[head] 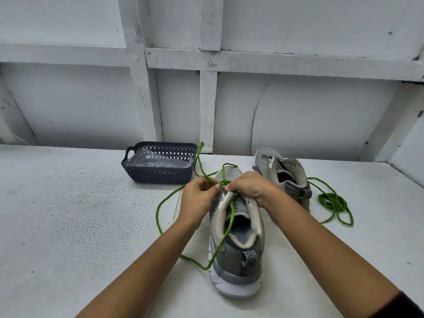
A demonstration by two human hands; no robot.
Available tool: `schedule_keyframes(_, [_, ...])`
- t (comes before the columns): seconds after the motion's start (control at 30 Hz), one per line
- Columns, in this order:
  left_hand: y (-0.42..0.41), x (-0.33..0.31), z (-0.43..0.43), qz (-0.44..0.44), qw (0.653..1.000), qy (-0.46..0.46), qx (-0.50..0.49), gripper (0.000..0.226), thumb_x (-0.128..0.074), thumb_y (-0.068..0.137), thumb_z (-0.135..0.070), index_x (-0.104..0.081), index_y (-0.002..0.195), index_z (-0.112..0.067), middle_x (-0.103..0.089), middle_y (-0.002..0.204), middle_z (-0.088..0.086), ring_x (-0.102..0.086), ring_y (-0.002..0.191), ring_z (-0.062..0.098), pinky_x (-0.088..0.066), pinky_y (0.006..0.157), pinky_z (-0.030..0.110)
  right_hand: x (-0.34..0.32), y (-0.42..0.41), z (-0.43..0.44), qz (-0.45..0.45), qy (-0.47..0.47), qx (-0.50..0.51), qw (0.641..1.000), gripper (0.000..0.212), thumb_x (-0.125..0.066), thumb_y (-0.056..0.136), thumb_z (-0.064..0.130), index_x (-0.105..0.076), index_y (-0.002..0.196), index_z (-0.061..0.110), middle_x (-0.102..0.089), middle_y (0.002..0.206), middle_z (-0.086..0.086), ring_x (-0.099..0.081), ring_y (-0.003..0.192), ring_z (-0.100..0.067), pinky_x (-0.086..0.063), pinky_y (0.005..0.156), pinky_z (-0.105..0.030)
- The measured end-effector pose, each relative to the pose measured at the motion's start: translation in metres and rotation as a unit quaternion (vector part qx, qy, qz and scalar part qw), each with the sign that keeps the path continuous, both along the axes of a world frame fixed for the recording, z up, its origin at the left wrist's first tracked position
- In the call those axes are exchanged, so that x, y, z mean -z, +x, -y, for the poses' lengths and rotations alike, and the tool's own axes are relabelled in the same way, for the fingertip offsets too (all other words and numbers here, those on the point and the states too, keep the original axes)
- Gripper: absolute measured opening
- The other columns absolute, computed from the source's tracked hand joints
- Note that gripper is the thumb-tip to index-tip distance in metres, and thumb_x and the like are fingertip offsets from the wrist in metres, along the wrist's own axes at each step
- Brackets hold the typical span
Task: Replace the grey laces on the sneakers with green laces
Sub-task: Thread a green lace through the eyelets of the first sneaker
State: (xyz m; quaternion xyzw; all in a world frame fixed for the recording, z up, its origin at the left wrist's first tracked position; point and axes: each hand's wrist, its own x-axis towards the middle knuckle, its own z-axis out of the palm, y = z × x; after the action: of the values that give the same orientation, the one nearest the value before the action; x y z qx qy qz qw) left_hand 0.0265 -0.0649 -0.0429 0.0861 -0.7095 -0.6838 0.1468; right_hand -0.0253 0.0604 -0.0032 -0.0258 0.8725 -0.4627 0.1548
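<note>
A grey sneaker [238, 249] stands in front of me, heel toward me, with a green lace [160, 207] crossed through its lowest eyelets near the toe. My left hand [198, 198] pinches one strand of that lace beside the eyelets. My right hand [250, 187] grips the shoe's right eyelet edge and pinches the lace there. One loose end trails left and loops round under the shoe's side; another rises toward the basket. A second grey sneaker [284, 175] stands behind to the right, with no lace visible in it. A second green lace [332, 200] lies coiled to its right.
A dark blue perforated basket [158, 174] with clear plastic inside sits at the back left of the white table [68, 214]. A white panelled wall with wooden battens rises directly behind the table.
</note>
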Motion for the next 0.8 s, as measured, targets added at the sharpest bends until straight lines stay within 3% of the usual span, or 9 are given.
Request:
schedule_keyframes(0.07, [0.0, 0.0017, -0.0011, -0.006, 1.0, -0.015, -0.006, 0.02, -0.065, 0.084, -0.002, -0.064, 0.073, -0.019, -0.064, 0.067, 0.003, -0.059, 0.067, 0.016, -0.049, 0.068, 0.031, 0.0006, 0.0, 0.0, 0.003, -0.017, 0.004, 1.0, 0.011, -0.07, 0.078, 0.006, -0.064, 0.069, 0.005, -0.055, 0.06, -0.006, -0.048, 0.055, -0.017, -0.04, 0.058, -0.026])
schedule_keyframes(0.2, [-0.001, 0.004, -0.0045, -0.015, 0.999, -0.026, -0.02, 0.019, -0.066, 0.084, -0.004, -0.065, 0.074, -0.019, -0.068, 0.073, 0.006, -0.062, 0.071, 0.018, -0.051, 0.071, 0.034, 0.0042, -0.0022, 0.0006, 0.012, -0.045, 0.013, 0.999, 0.014, -0.069, 0.078, 0.005, -0.068, 0.086, -0.006, -0.057, 0.068, -0.012, -0.051, 0.064, -0.022, -0.041, 0.066, -0.032])
schedule_keyframes(0.3, [-0.0005, 0.0062, -0.0044, -0.026, 0.998, -0.058, -0.028, 0.015, -0.066, 0.084, -0.006, -0.065, 0.076, -0.019, -0.07, 0.079, 0.007, -0.066, 0.077, 0.021, -0.052, 0.074, 0.035, 0.0064, -0.0024, 0.0022, 0.014, -0.058, 0.011, 0.998, 0.005, -0.068, 0.078, 0.004, -0.066, 0.079, 0.0, -0.057, 0.067, -0.013, -0.051, 0.064, -0.023, -0.042, 0.067, -0.033])
schedule_keyframes(0.47, [0.002, 0.0082, -0.0062, -0.054, 0.989, -0.131, -0.046, 0.015, -0.066, 0.084, -0.01, -0.062, 0.075, -0.021, -0.067, 0.075, 0.002, -0.062, 0.073, 0.015, -0.046, 0.066, 0.024, 0.006, -0.0015, 0.0012, 0.019, -0.071, 0.014, 0.997, 0.012, -0.067, 0.079, 0.001, -0.062, 0.069, 0.002, -0.055, 0.063, -0.011, -0.05, 0.057, -0.02, -0.042, 0.066, -0.032])
schedule_keyframes(0.7, [0.0031, 0.0077, -0.0067, -0.059, 0.986, -0.151, -0.039, 0.02, -0.066, 0.084, -0.009, -0.059, 0.073, -0.024, -0.064, 0.072, -0.003, -0.058, 0.069, 0.009, -0.042, 0.061, 0.015, 0.0074, -0.0018, 0.0011, 0.017, -0.082, 0.024, 0.996, 0.012, -0.067, 0.079, 0.001, -0.063, 0.068, 0.002, -0.057, 0.062, -0.011, -0.052, 0.058, -0.021, -0.044, 0.064, -0.03])
schedule_keyframes(0.8, [0.0031, 0.0056, -0.0061, -0.061, 0.985, -0.16, -0.032, 0.021, -0.068, 0.083, -0.009, -0.059, 0.071, -0.024, -0.064, 0.071, -0.007, -0.058, 0.068, 0.005, -0.041, 0.06, 0.011, 0.007, -0.002, 0.0011, 0.014, -0.089, 0.031, 0.995, 0.002, -0.064, 0.081, -0.001, -0.065, 0.08, -0.003, -0.059, 0.068, -0.013, -0.054, 0.061, -0.021, -0.046, 0.064, -0.03])
